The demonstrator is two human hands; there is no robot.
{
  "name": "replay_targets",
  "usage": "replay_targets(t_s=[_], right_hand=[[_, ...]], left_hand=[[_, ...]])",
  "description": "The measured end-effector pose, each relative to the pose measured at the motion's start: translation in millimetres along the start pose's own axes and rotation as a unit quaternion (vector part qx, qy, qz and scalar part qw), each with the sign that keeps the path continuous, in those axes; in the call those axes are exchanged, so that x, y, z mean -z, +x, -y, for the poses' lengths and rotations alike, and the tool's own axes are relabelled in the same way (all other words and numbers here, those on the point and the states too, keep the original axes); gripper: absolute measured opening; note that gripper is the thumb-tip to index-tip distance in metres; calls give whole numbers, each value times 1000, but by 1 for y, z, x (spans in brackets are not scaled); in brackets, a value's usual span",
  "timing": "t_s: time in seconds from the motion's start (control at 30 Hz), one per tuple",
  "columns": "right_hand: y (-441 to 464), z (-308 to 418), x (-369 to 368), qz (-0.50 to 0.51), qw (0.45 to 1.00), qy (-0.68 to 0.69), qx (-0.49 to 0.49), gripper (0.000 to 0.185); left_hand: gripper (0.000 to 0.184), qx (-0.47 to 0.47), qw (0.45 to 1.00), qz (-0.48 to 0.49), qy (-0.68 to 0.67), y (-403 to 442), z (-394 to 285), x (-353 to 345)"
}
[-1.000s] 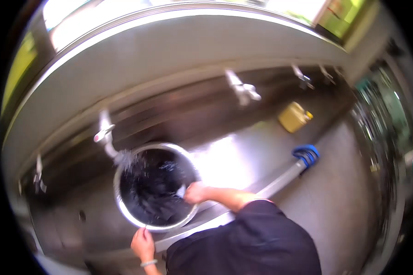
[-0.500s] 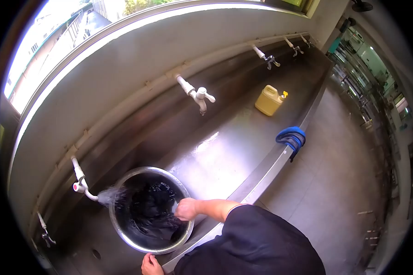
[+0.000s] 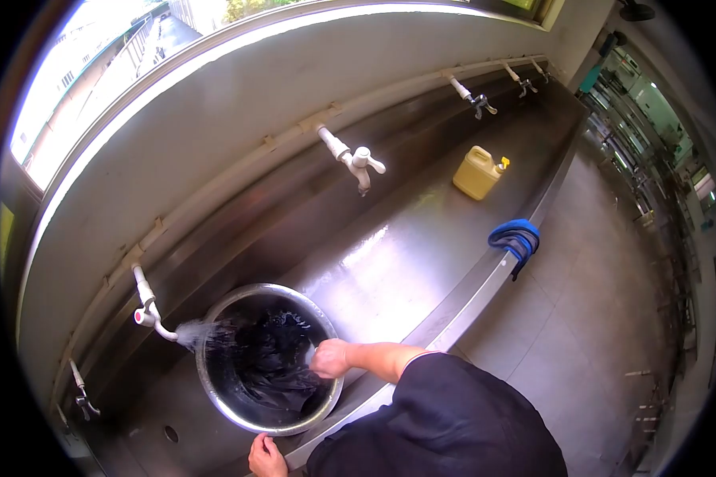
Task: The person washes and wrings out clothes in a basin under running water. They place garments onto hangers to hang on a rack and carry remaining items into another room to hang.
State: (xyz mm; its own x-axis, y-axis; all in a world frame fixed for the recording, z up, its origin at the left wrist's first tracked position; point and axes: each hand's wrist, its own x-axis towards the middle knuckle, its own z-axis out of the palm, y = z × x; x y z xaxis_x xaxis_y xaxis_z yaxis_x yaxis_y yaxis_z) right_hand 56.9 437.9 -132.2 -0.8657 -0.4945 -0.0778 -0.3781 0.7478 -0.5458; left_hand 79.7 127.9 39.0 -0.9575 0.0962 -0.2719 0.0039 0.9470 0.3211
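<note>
A round metal basin [image 3: 212,397] stands in the long steel sink, with dark, wet cloth [image 3: 274,358] in the water inside it. My right hand [image 3: 332,359] is closed at the basin's right inner side, around something pale and small that I cannot make out. Below the basin's near rim, at the sink's front edge, my left hand [image 3: 267,456] rests with loosely bent fingers and no visible object in it. From a white tap with a red cap [image 3: 145,316], water sprays into the basin's left side.
More taps line the wall, one a white tap [image 3: 359,164]. A yellow jug [image 3: 479,173] stands farther along the sink [image 3: 406,238]. A blue and grey cloth [image 3: 515,238] hangs over the front edge. A drain hole [image 3: 171,433] lies left of the basin.
The whole view has shifted slightly, so everything sits a little farther right. My right hand stays at the basin's inner right side, and the water keeps running.
</note>
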Motion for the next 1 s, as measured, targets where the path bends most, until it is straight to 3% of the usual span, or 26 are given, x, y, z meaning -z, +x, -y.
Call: replay_targets(t_s=[0.33,0.37,1.0], right_hand=[[0,-1,1,0,1000,-19,7,19],[0,-2,-1,-9,1000,-19,14,19],[3,-4,-3,-2,1000,-15,22,22]], left_hand=[[36,8,1000,2,10,0,1,0],[19,-69,994,-83,-35,6,9,-14],[18,-53,995,-76,-38,10,32,-29]])
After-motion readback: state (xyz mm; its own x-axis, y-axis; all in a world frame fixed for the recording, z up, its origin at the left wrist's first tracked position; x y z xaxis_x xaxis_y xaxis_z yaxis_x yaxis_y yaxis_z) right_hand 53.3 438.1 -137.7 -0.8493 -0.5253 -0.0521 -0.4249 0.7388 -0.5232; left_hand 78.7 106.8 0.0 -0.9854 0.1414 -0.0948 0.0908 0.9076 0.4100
